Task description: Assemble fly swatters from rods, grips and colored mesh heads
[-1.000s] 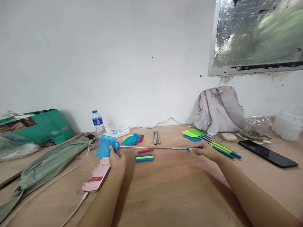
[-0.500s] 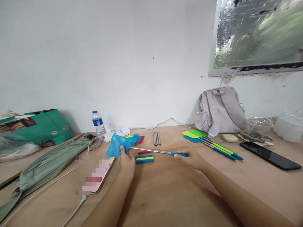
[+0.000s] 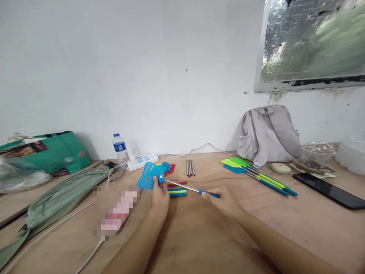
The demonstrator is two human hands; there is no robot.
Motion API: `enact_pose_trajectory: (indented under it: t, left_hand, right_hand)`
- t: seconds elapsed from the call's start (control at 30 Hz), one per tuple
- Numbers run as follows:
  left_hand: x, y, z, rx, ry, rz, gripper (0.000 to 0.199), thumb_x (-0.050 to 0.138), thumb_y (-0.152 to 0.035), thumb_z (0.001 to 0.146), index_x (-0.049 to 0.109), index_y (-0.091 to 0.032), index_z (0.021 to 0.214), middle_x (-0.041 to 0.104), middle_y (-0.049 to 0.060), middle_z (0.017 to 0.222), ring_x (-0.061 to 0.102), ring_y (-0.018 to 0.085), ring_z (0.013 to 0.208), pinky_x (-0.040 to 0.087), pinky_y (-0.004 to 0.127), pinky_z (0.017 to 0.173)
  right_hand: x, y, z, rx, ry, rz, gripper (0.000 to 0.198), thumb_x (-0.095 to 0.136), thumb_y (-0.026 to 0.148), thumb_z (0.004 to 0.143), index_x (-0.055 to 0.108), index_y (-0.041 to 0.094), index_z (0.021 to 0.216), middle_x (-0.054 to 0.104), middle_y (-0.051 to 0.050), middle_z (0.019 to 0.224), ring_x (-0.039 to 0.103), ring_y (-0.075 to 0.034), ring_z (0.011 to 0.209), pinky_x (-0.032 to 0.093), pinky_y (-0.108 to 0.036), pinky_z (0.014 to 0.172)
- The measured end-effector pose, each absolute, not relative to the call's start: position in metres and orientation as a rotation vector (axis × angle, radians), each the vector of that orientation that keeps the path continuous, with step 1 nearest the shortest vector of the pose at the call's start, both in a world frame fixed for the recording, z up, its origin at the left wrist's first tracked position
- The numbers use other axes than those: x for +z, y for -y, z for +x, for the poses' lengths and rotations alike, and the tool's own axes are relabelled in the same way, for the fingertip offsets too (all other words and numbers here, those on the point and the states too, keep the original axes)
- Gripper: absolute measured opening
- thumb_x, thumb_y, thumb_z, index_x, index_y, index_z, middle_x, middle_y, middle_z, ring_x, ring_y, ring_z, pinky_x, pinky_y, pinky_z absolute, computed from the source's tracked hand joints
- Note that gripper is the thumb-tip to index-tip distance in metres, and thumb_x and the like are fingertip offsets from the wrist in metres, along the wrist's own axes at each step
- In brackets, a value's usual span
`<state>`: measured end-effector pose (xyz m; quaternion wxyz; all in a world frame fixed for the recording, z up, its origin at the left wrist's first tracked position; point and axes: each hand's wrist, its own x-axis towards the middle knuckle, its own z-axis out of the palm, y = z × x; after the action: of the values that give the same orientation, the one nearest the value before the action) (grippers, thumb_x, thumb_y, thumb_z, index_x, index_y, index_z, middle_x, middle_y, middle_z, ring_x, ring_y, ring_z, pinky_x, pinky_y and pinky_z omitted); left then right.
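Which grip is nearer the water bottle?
Left. The left grip, at the blue swatter head, is in front and right of the bottle; the right grip, on the handle, is farther right.

A pale backpack (image 3: pixel 269 131) sat by the wall (image 3: pixel 171 76) near a clear cup (image 3: pixel 317 153) and a black phone (image 3: pixel 327 191), while a bottle (image 3: pixel 119 147) stood beside a white power strip (image 3: pixel 143 161).

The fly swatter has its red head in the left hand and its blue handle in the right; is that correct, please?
Not quite: the head view shows a blue swatter head, not red. The left hand holds it, the right hand the blue handle.
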<state>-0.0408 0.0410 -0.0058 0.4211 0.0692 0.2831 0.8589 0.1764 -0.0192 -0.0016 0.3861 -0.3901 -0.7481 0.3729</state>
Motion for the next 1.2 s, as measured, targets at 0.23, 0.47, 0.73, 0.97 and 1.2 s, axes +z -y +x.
enact_pose_trajectory:
  t: [0.23, 0.47, 0.73, 0.97, 1.2]
  left_hand:
    - [-0.007, -0.033, -0.007, 2.025, -0.682, 0.204, 0.006, 0.051, -0.014, 0.082, 0.056, -0.018, 0.080, 0.064, -0.002, 0.074, 0.062, 0.005, 0.065, 0.050, 0.014, 0.064]
    - [-0.005, -0.030, -0.007, 1.981, -0.674, 0.273, 0.003, 0.053, -0.016, 0.080, 0.056, -0.018, 0.080, 0.065, -0.002, 0.074, 0.062, 0.006, 0.066, 0.050, 0.017, 0.066]
    - [-0.003, -0.027, -0.031, 1.958, -1.048, 0.945, 0.024, 0.068, -0.034, 0.063, 0.060, -0.014, 0.075, 0.066, 0.002, 0.075, 0.062, 0.016, 0.070, 0.048, 0.029, 0.069]
    - [0.001, -0.022, -0.042, 1.818, -1.031, 1.263, 0.031, 0.058, -0.042, 0.070, 0.056, -0.017, 0.088, 0.066, 0.005, 0.078, 0.062, 0.018, 0.077, 0.045, 0.031, 0.073]
    - [-0.012, -0.035, -0.052, 1.923, -1.296, 1.233, 0.012, 0.054, -0.024, 0.069, 0.051, -0.019, 0.078, 0.062, -0.001, 0.068, 0.055, 0.013, 0.063, 0.041, 0.024, 0.061]
  right_hand:
    - [-0.018, 0.028, 0.151, 0.828, 1.748, -1.005, 0.043, 0.044, 0.052, 0.076, 0.065, 0.016, 0.065, 0.043, 0.003, 0.048, 0.035, -0.010, 0.051, 0.024, -0.021, 0.045]
    - [-0.010, 0.027, 0.157, 0.689, 1.943, -1.049, 0.036, 0.042, 0.042, 0.081, 0.061, 0.016, 0.066, 0.050, 0.002, 0.053, 0.044, -0.012, 0.052, 0.029, -0.022, 0.048]
    - [-0.003, 0.019, 0.188, 0.492, 2.268, -0.973, 0.039, 0.036, 0.033, 0.085, 0.044, 0.021, 0.121, 0.056, -0.009, 0.116, 0.052, -0.023, 0.104, 0.040, -0.038, 0.086]
    - [-0.005, -0.025, 0.236, 0.169, 2.131, -1.100, 0.038, 0.032, 0.033, 0.087, 0.042, 0.019, 0.120, 0.052, -0.011, 0.120, 0.047, -0.022, 0.110, 0.037, -0.039, 0.092]
    - [-0.027, -0.065, 0.328, -0.336, 1.896, -1.670, 0.035, 0.037, 0.028, 0.083, 0.054, 0.014, 0.110, 0.059, -0.014, 0.102, 0.052, -0.027, 0.097, 0.039, -0.039, 0.082]
